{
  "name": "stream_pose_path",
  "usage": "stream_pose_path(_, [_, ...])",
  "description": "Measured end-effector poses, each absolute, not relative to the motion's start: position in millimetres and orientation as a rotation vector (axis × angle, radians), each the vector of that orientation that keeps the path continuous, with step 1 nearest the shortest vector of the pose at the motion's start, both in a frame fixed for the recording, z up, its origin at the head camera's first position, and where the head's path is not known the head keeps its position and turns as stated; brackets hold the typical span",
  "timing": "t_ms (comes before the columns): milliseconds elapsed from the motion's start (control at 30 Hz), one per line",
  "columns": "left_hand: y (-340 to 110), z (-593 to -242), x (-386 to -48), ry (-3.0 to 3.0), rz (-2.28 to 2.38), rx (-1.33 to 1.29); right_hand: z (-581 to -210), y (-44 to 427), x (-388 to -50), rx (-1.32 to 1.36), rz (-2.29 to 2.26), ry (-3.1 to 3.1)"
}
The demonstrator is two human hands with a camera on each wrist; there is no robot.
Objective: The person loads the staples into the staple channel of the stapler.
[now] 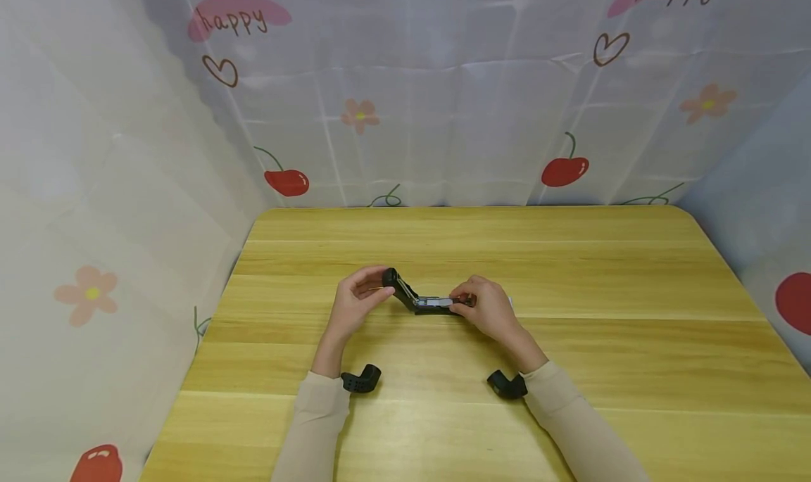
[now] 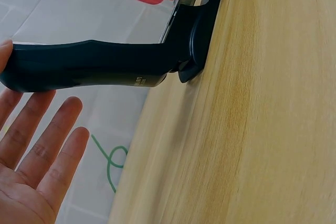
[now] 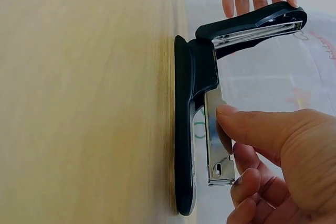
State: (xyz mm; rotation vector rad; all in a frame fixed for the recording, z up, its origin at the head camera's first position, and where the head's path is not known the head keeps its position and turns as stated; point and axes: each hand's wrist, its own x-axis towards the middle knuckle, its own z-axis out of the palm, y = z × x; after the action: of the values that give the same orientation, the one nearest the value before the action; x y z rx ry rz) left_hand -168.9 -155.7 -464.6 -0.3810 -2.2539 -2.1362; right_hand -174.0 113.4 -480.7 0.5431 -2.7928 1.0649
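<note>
A black stapler [image 1: 434,310] stands on the table with its top cover [image 3: 252,22] swung up, baring the silver staple magazine [image 3: 214,140]. My left hand [image 1: 355,300] holds the raised cover's end between thumb and fingers. In the left wrist view, the other fingers of the left hand [image 2: 37,166] are spread below the cover. At the magazine is my right hand [image 1: 489,307], its thumb [image 3: 247,124] laid on the metal side and its fingers curled behind. Whether a staple strip lies between those fingers cannot be made out.
The wooden table [image 1: 602,271] meets a printed curtain [image 1: 443,116] at its back edge. A small white thing [image 1: 510,301] shows partly behind the right hand. Black wrist cameras [image 1: 362,379] sit on both wrists.
</note>
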Motion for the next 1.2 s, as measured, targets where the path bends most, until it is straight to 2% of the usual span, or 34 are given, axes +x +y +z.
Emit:
stream_pose_path(533, [-155.4, -465.5, -169.6, -2.262, -2.122, -0.392, -481.2, 126.9, -169.1, 0.511, 1.102, -2.764])
stream_pose_path(1200, [-154.7, -462.7, -167.8, -2.266, -2.132, -0.382, -484.2, 176.1, -157.3, 0.237, 1.073, -2.765])
